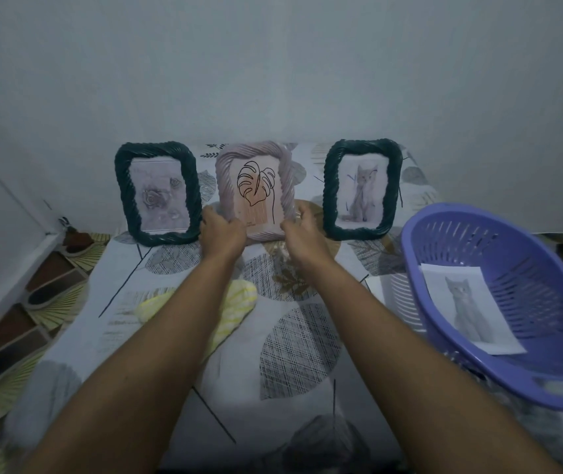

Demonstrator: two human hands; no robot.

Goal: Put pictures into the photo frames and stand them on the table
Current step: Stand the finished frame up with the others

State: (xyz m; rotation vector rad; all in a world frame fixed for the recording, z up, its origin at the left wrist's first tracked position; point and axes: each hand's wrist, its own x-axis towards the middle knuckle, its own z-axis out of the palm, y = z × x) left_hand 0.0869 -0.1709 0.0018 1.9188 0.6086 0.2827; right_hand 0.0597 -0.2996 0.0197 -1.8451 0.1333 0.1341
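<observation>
Three frames line the far edge of the patterned table (307, 336) under a bare wall (273, 80): the rose frame (158, 193) at eleven o'clock; at twelve the pink frame (256, 189), upright, long axis vertical, our left hand (221, 230) and right hand (302, 227) gripping its lower corners, equally near; the cat frame (362, 189) at one; a basket (547, 336) at three.

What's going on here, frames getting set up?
A person grips the pink frame, leaf drawing inside, with the left hand and right hand at its lower corners, holding it upright between the dark rose frame and the dark cat frame, both standing on the table. A loose cat print lies in the purple basket.
</observation>
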